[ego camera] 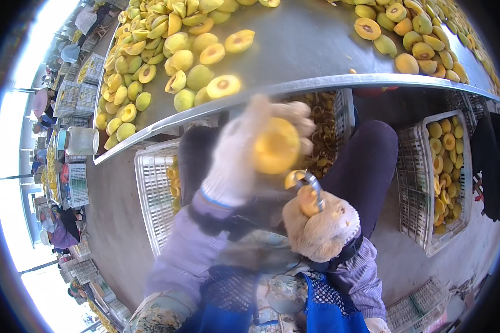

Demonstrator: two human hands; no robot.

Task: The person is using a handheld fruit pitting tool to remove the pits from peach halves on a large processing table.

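Note:
My left hand [237,152], in a white knit glove, holds a yellow peach half [277,145] with its hollowed cut face showing. Motion blurs both. Below and to the right, my right hand [323,229] wears a worn, fuzzy glove and is closed on a pitting tool with a curved metal blade [314,187]. A small yellow-orange scrap of fruit [293,179] sits at the blade's tip, just apart from the peach half. Between my knees, partly hidden by my left hand, a crate [345,114] holds brownish pit pieces [323,125].
Ahead, a metal-topped table [300,41] has a raised rim and carries peach halves [200,77] at left and more [425,45] at right. Plastic crates of fruit stand left [150,183] and right [412,187]. A lidded jar [81,140] is by the table's left corner. People work far left.

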